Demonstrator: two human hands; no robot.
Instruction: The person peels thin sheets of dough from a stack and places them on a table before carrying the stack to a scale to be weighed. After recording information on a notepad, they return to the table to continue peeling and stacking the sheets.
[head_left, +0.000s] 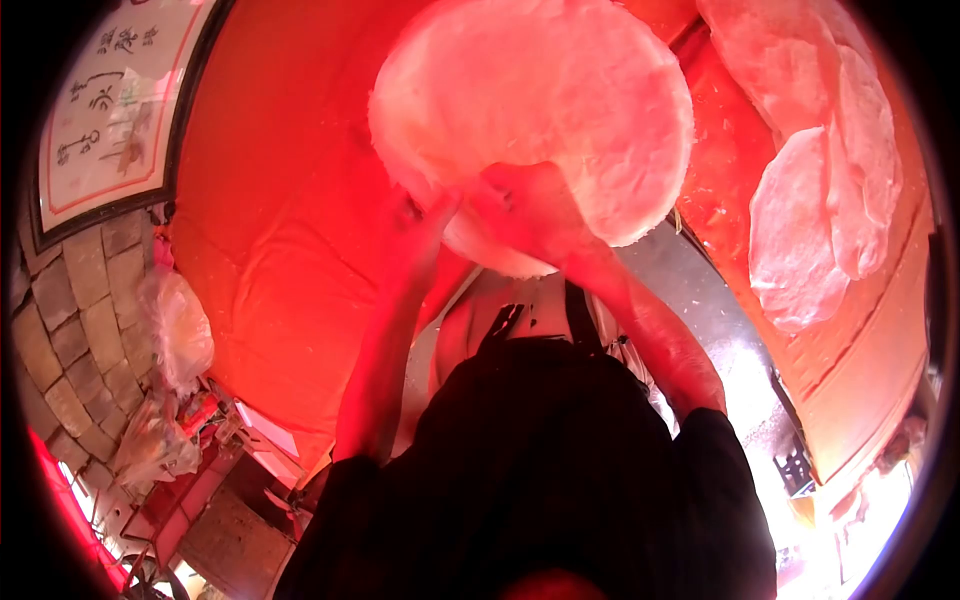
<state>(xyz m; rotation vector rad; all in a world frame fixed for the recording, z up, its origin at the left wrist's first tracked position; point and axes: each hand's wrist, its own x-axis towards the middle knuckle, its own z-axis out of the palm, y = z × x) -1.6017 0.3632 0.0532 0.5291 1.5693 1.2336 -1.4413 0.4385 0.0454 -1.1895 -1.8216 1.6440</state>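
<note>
A large, thin, pale round (540, 90) that looks like a flatbread lies in front of me, tinted pink by red light. Its near edge reaches past the red-covered table toward my body. My left hand (428, 215) is at the near left edge, fingers bent and closed against it, somewhat blurred. Beside it, my right hand (535, 208) rests over the near edge with curled fingers, gripping the round. The undersides of the fingers are hidden.
On an orange-red surface at the right lie several similar pale sheets (830, 190), overlapping. A framed sheet of writing (110, 110) stands at the upper left above a brick wall (85, 320). Plastic bags (180, 330) hang below it. The red cloth (270, 230) covers the table at left.
</note>
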